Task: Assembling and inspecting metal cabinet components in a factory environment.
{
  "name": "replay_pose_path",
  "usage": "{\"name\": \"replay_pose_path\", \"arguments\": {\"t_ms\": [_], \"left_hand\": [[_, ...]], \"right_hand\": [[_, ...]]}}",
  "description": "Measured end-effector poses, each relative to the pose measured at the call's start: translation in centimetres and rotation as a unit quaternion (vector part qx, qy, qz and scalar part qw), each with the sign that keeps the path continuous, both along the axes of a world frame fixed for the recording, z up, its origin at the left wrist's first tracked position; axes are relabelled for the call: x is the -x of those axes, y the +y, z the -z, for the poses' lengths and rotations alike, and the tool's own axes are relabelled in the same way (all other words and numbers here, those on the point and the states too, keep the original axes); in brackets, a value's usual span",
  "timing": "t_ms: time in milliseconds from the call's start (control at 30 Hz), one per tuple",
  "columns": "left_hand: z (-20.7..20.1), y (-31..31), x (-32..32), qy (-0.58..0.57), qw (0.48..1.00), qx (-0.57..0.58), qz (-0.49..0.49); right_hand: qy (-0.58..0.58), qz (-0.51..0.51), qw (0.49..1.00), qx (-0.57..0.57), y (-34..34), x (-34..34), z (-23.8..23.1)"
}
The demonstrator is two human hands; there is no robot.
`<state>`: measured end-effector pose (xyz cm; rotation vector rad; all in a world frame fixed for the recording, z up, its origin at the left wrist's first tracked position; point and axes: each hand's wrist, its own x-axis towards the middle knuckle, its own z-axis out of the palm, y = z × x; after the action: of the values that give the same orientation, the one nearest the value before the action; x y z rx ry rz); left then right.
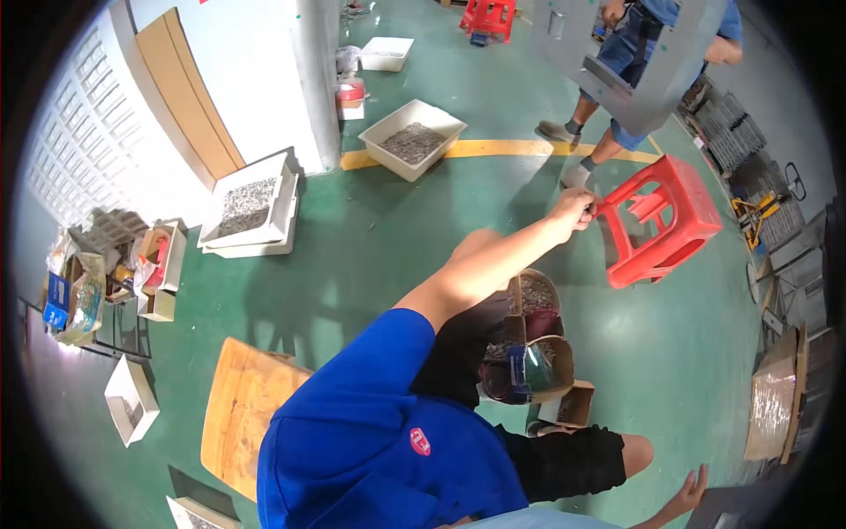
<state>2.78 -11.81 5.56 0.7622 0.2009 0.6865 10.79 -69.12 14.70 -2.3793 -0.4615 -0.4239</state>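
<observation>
Red stool: left hand grips its near side, fingers closed; right hand out of view. Repositioning seems in hand, next calling for a steady hold.

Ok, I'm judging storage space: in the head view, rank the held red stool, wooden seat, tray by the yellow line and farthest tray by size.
1. Red stool and wooden seat: too alike to rank; seat partly hidden.
2. Tray by the yellow line.
3. Farthest tray.
</observation>
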Motion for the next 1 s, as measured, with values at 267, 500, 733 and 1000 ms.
{"name": "replay_pose_path", "arguments": {"t_ms": [267,500,733,1000], "left_hand": [[-0.8,-0.2,1.0,-0.011,1.0,0.007,0.008],[-1.0,-0.3,0.8,-0.002,0.999,-0.018,0.033],[-1.2,-0.4,1.3,0.012,0.998,-0.046,0.049],[-7.1,1.0,0.5,0.072,0.972,-0.22,-0.051]], "right_hand": [[0.033,-0.106,0.953,0.281,-2.2,5.9,-3.3],[-0.087,-0.02,0.922,0.376,-4.2,5.5,-2.0],[-0.271,0.103,0.812,0.507,-3.6,2.4,-0.6],[-0.195,0.05,0.939,0.278,1.9,-0.3,-0.3]]}}
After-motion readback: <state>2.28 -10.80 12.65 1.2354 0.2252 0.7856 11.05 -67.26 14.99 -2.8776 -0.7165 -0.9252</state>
